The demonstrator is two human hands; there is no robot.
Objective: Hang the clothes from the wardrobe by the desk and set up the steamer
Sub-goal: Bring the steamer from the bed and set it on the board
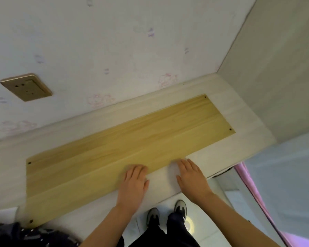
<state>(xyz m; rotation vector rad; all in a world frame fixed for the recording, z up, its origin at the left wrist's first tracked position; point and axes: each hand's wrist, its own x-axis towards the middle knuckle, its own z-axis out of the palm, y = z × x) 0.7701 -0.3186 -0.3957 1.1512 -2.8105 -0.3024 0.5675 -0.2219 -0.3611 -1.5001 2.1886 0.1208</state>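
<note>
Both bare forearms reach forward over the near edge of the desk (243, 111). The left hand (134, 184) lies palm down on the desk, fingers straight and close together, fingertips toward the wall side. The right hand (191, 177) lies palm down just beside it, nearer the desk's right end, fingers straight and slightly spread. The two hands are apart, not touching. Neither holds anything.

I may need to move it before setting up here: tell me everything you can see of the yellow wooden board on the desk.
The wooden board is a long, flat, pale yellow plank with lengthwise grain and a small dark hole near each corner. It lies flat on the whitish desk, running diagonally near the wall. The left hand rests on its near edge; the right hand lies by that edge.
</note>
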